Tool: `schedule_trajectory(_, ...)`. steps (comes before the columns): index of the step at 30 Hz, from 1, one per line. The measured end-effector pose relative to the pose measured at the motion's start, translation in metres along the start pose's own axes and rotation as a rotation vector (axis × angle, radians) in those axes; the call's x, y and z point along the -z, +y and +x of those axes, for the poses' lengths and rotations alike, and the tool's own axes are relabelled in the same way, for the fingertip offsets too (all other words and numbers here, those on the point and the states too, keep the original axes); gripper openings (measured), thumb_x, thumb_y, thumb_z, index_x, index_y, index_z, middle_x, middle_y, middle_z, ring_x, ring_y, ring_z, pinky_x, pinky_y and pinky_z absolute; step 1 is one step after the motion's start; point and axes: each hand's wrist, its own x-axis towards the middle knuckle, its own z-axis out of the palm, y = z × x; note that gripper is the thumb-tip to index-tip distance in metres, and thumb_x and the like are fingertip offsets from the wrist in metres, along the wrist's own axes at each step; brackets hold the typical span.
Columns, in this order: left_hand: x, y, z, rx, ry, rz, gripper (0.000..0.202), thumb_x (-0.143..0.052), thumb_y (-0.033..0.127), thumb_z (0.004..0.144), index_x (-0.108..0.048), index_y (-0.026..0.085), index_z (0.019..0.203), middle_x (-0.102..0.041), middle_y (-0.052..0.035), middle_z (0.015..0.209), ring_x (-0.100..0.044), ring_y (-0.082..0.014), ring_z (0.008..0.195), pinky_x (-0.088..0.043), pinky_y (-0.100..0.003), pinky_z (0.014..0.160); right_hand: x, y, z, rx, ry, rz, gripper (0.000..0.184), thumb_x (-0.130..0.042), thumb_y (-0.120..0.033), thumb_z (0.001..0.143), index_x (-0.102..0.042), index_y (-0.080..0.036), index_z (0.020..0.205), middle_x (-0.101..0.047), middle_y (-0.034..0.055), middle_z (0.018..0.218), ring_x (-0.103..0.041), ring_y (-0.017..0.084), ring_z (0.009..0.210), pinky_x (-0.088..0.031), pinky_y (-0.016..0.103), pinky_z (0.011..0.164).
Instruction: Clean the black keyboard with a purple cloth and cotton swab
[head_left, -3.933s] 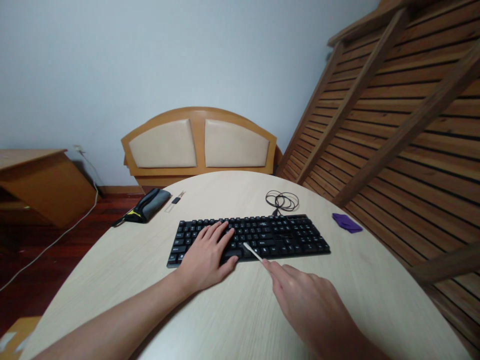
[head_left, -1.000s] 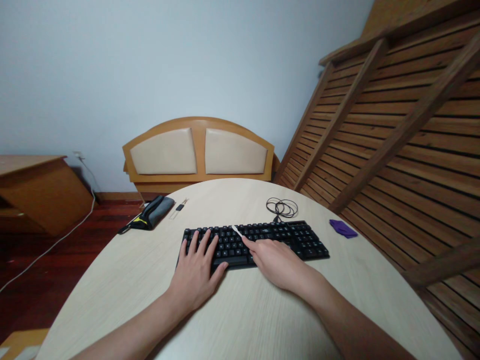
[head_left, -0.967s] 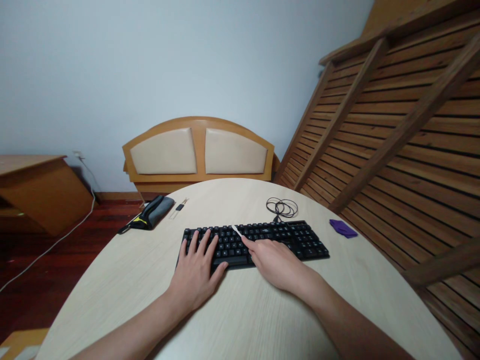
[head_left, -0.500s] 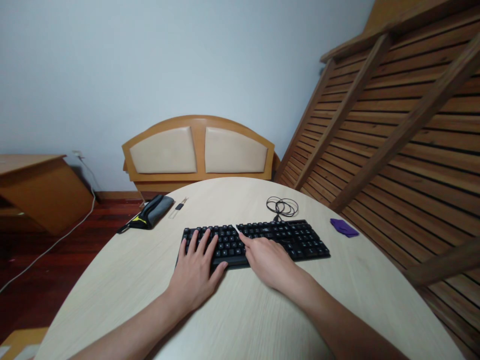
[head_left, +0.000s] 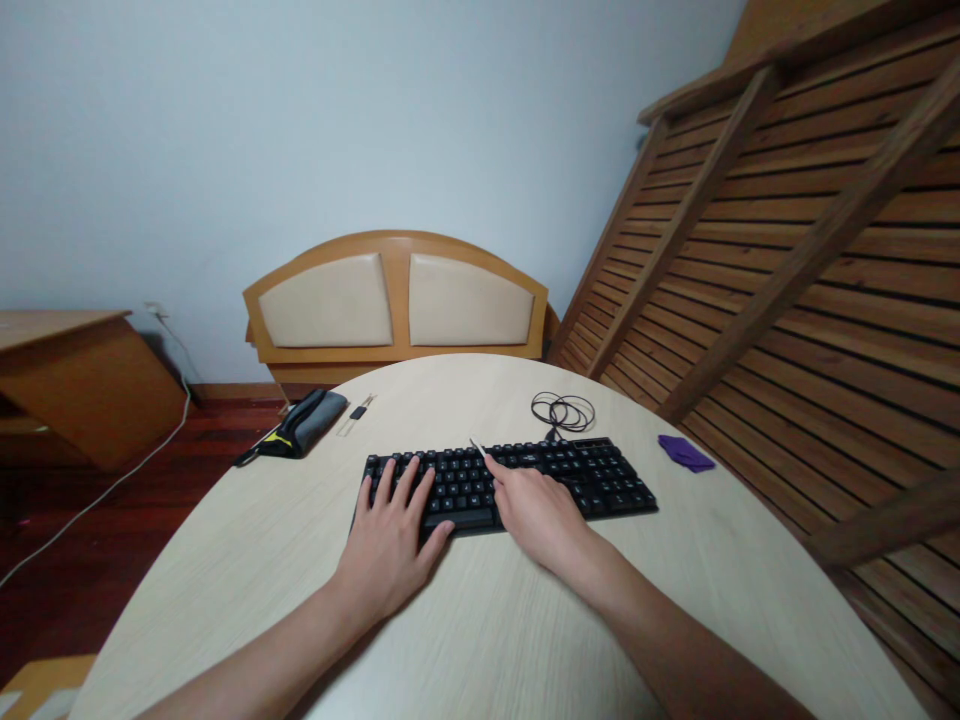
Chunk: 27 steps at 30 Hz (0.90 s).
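Note:
A black keyboard [head_left: 600,480] lies across the middle of the table. My left hand [head_left: 390,548] rests on its left end, palm down, fingers spread over the keys and the thumb by the space bar. Over the middle of the keyboard, my right hand [head_left: 538,515] is closed around a thin white stick [head_left: 478,448], the forefinger stretched along it. The stick's narrow end points up and left at the top row of keys; its exact kind is too small to make out. The rest of the stick is hidden in the hand.
Behind the keyboard its black cable [head_left: 564,410] lies coiled. A purple folded cloth [head_left: 686,453] is on the right. Toward the left edge sit a grey, black and yellow cloth-like bundle [head_left: 304,425] and a small tool with a black middle [head_left: 358,412]. The round table [head_left: 480,620] has a curved edge.
My right hand and the white stick have shifted slightly to the right and up along the keyboard. The left hand stays in place.

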Motion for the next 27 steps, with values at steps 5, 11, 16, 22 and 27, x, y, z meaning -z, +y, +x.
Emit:
schedule_trajectory(5,0.002,0.001,0.000,0.003,-0.003,0.006,0.064,-0.047,0.055,0.098,-0.048,0.019,0.150,-0.043,-0.0118,0.158,-0.037,-0.0420,0.144,-0.035,-0.065,0.113,-0.002,0.000,-0.001,0.000,-0.003,-0.009,0.048,-0.040,-0.021,0.099,-0.056,-0.023,0.144,-0.078,0.0145,0.104,-0.075,0.030,0.094,-0.053,0.036,0.076)
schedule_trajectory(11,0.003,0.002,0.000,0.004,-0.019,0.013,0.064,-0.047,0.056,0.098,-0.048,0.019,0.150,-0.042,-0.0110,0.158,-0.036,-0.0419,0.145,-0.034,-0.065,0.113,0.002,-0.003,-0.003,0.019,-0.004,0.000,0.047,-0.039,-0.022,0.100,-0.056,-0.023,0.143,-0.078,0.0141,0.106,-0.075,0.029,0.095,-0.053,0.035,0.076)
schedule_trajectory(16,0.004,0.002,0.000,0.010,-0.030,-0.002,0.065,-0.047,0.056,0.098,-0.048,0.019,0.151,-0.042,-0.0115,0.159,-0.035,-0.0418,0.145,-0.033,-0.065,0.114,0.007,-0.007,-0.007,0.020,-0.016,-0.031,0.044,-0.041,-0.019,0.097,-0.061,-0.021,0.136,-0.078,0.0141,0.100,-0.076,0.030,0.090,-0.052,0.036,0.073)
schedule_trajectory(22,0.003,0.003,0.000,0.010,-0.018,-0.008,0.065,-0.047,0.056,0.097,-0.047,0.019,0.151,-0.041,-0.0118,0.159,-0.034,-0.0422,0.146,-0.031,-0.065,0.114,0.015,-0.008,-0.014,0.035,-0.046,-0.067,0.046,-0.041,-0.016,0.095,-0.064,-0.022,0.134,-0.078,0.0145,0.101,-0.075,0.032,0.092,-0.053,0.039,0.074)
schedule_trajectory(27,0.004,0.003,0.000,0.014,-0.029,-0.013,0.065,-0.047,0.056,0.098,-0.047,0.019,0.151,-0.041,-0.0114,0.159,-0.034,-0.0423,0.146,-0.032,-0.065,0.114,0.028,-0.004,-0.020,0.030,-0.088,-0.076,0.049,-0.043,-0.015,0.094,-0.062,-0.024,0.138,-0.078,0.0147,0.104,-0.075,0.032,0.096,-0.054,0.039,0.077)
